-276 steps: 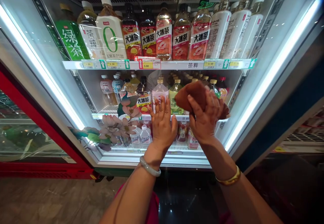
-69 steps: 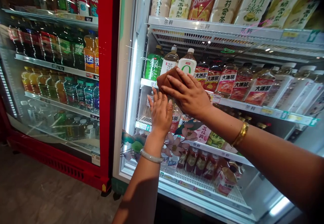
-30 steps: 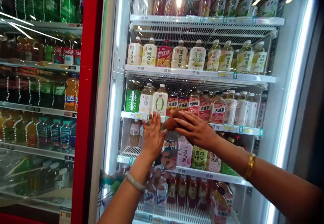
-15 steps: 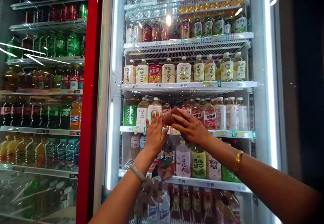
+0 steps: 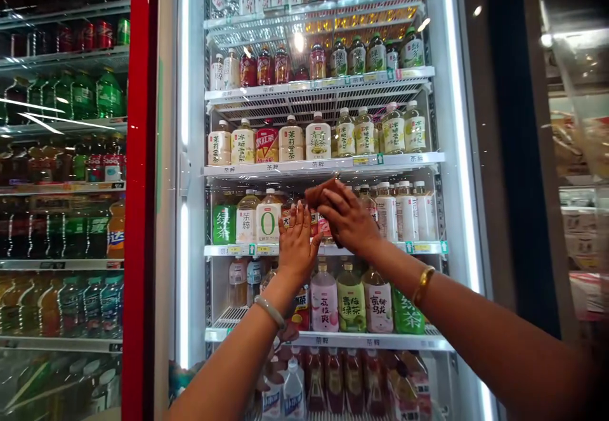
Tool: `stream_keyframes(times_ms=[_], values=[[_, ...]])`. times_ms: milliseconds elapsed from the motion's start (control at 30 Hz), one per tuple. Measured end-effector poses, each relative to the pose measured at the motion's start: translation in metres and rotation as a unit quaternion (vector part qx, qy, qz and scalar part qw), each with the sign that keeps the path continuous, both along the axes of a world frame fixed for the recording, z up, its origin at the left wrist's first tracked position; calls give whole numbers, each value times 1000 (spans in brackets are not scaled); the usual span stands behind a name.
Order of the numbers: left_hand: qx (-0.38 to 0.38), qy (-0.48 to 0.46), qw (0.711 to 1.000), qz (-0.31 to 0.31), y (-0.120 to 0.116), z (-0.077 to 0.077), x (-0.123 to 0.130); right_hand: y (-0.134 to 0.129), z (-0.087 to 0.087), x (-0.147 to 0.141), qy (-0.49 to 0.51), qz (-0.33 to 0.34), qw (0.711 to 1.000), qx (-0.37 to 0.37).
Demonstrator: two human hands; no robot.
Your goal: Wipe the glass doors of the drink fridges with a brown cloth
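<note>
My left hand (image 5: 297,246) lies flat against the glass door of a lit drinks fridge, fingers spread and pointing up, a pale bangle on its wrist. Just right of it, my right hand (image 5: 352,221), with a gold bracelet at the wrist, presses a brown cloth (image 5: 322,193) to the same glass. The cloth pokes out past the fingertips to the upper left; its remainder is hidden under the palm. Behind the glass, near the hands, stand a white bottle with a green 0 (image 5: 269,221) and a purple-labelled bottle (image 5: 324,300).
Shelves of bottled drinks fill the fridge, among them a red-labelled bottle (image 5: 267,142). A red frame (image 5: 143,186) separates it from another drinks fridge at left, holding green bottles (image 5: 108,94). At far right, other shelves (image 5: 583,218) show. Reflections cross the glass.
My view has shifted to the right, so the fridge appears further left. My right hand and the cloth have moved up slightly on the glass, and more of the cloth shows. My left hand stays flat.
</note>
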State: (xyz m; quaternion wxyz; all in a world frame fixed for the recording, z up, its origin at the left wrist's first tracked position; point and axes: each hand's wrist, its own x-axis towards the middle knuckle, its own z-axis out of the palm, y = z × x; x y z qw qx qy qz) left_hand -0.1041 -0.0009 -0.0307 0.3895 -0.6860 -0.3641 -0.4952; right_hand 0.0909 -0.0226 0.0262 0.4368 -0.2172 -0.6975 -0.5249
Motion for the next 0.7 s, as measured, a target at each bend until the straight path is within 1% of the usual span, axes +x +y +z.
stream_keyframes(times_ms=[33,100,133,167,233,300,367,400,433,467,500,567,633,700], values=[[1,6,1000,-2,-1,-1,3,-3,-10,7,-35,5,999,1],[0,25,1000,-5,-3,-3,6,-8,-27,33,-101,8,995,-1],[-2,36,999,-6,-4,-4,7,-11,-31,50,-126,5,992,-2],[-4,46,999,-6,-5,-4,9,-13,-31,67,-141,-3,990,-5],[-10,58,998,-6,-5,-1,15,-15,-20,95,-124,-16,992,-6],[-15,59,998,-8,-6,4,26,-14,0,108,-43,-16,999,-7],[-20,41,999,-10,-6,11,39,-11,18,104,52,-4,999,-9],[-23,27,999,-10,-6,14,45,-10,23,98,85,2,996,-9],[-26,14,1000,-10,-6,17,51,-8,24,90,101,5,995,-10],[-30,4,999,-10,-7,19,56,-7,22,83,98,8,995,-12],[-35,-2,999,-10,-7,20,60,-6,16,77,80,10,997,-15],[-40,0,999,-14,-8,20,65,-8,-3,75,19,14,1000,-18],[-38,14,999,-16,-10,18,68,-14,-25,88,-48,12,999,-20],[-33,30,999,-17,-11,15,71,-21,-40,114,-99,4,995,-20]])
